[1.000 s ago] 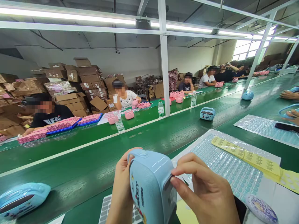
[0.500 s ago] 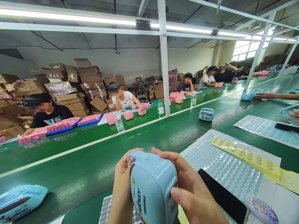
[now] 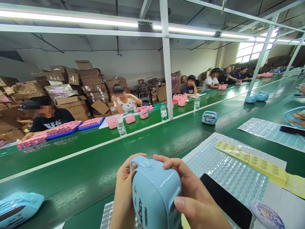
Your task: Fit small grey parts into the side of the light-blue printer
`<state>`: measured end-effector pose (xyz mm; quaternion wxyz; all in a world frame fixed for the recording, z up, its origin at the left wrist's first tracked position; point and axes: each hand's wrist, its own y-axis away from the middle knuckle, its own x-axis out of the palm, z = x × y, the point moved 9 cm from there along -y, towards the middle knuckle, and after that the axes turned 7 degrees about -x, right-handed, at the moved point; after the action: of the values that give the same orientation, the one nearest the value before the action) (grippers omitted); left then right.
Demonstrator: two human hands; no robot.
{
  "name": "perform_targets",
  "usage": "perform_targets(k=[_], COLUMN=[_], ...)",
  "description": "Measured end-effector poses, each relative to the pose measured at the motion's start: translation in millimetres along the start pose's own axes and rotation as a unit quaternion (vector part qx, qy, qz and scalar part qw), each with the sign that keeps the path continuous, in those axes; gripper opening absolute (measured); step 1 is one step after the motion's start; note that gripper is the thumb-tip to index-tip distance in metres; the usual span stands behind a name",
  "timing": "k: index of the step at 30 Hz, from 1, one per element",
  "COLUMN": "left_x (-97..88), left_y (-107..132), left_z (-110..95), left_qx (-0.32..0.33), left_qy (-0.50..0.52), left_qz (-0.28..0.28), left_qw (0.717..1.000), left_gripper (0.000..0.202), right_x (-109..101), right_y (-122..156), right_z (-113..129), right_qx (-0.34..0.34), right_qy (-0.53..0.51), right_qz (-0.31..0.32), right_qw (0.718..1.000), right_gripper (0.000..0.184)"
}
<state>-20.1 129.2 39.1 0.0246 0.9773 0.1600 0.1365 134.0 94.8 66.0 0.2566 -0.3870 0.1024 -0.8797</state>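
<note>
A light-blue speaker (image 3: 154, 187) with a carry handle and printed lettering is tilted up between my two hands at the lower middle of the view. My left hand (image 3: 125, 187) wraps its far-left side by the handle, fingers closed round it. On the other side my right hand (image 3: 195, 194) grips it, thumb against the recessed edge and fingers over the top. Below the speaker, a sheet of grey stickers (image 3: 107, 213) partly shows. Close to my right wrist lie a black phone (image 3: 226, 200) and a round patterned disc (image 3: 267, 213).
A sheet of clear-blue stickers (image 3: 226, 165) with yellow labels (image 3: 252, 162) lies at right. Blue speakers stand on the green belt (image 3: 95, 162), one at left (image 3: 19, 208), one ahead (image 3: 209, 117). Bottles (image 3: 164, 112), pink speakers (image 3: 130, 118) and several people line the far side.
At far right, a person's hand has left the two blue speakers on the belt. A person opposite has raised an arm from a pink speaker. My grip looks almost unchanged.
</note>
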Motion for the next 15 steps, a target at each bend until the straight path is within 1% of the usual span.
perform_targets(k=[3,6,7,9,11,13,15], left_x=[-0.8,-6.4,-6.8,-5.3,-4.0,-4.1,-1.2], left_y=[-2.7,-4.0,-5.0,-8.2,-12.0,-14.5,-13.8], left_z=[0.6,-0.5,0.3,4.2,8.3,8.6,7.5], left_qx=[-0.014,-0.004,-0.006,-0.023,-0.048,-0.055,-0.056], left_qy=[-0.011,-0.005,-0.003,-0.004,-0.007,-0.006,0.002], left_qz=[0.024,0.011,0.014,0.038,0.062,0.069,0.074], left_qw=[1.000,1.000,1.000,0.999,0.997,0.996,0.996], left_gripper=[0.051,0.043,0.042,0.042,0.045,0.046,0.047], right_x=[3.4,4.6,4.8,5.0,5.1,6.7,5.4], right_y=[0.9,1.4,1.2,0.5,0.3,0.9,2.5], right_z=[-4.1,-6.3,-5.7,-3.1,-0.4,0.9,3.7], right_qx=[-0.002,0.002,-0.001,-0.014,-0.028,-0.038,-0.058], right_qy=[-0.018,-0.032,-0.029,-0.021,-0.009,0.005,0.047], right_qz=[0.012,0.017,0.018,0.019,0.015,0.014,-0.005], right_qw=[1.000,0.999,0.999,0.999,0.999,0.999,0.997], right_gripper=[0.039,0.039,0.040,0.040,0.034,0.029,0.027])
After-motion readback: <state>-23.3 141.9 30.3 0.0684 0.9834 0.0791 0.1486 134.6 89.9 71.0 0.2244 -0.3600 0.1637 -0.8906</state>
